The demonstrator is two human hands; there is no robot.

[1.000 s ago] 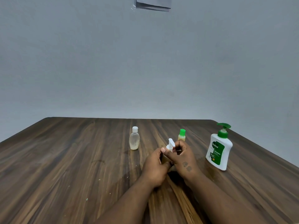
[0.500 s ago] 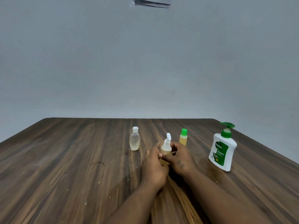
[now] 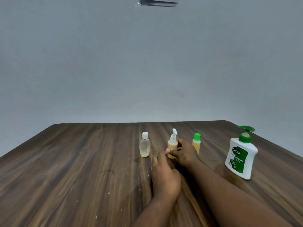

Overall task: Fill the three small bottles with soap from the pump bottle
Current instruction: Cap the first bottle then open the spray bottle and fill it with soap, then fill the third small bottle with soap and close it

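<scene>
Three small bottles stand in a row on the wooden table (image 3: 82, 169). The clear bottle (image 3: 145, 146) with a white flip cap is at the left, with a little pale liquid at its bottom. In the middle stands the small spray-top bottle (image 3: 172, 145) full of amber soap, upright on the table, with my right hand (image 3: 184, 154) wrapped around its lower part. At the right is the green-capped bottle (image 3: 196, 143), also amber, partly hidden behind my right hand. My left hand (image 3: 164, 175) rests on the table just in front of the middle bottle, fingers loosely curled, holding nothing. The white Dettol pump bottle (image 3: 240, 154) stands at the far right.
A plain grey wall rises behind the table's far edge (image 3: 139, 122). A sheet of paper (image 3: 158, 2) is taped high on the wall. Small pale specks dot the tabletop near its front.
The spray-top bottle, held by both hands a second ago, now stands in line between the other two. My left hand has let go and drawn back; my right hand still holds it.
</scene>
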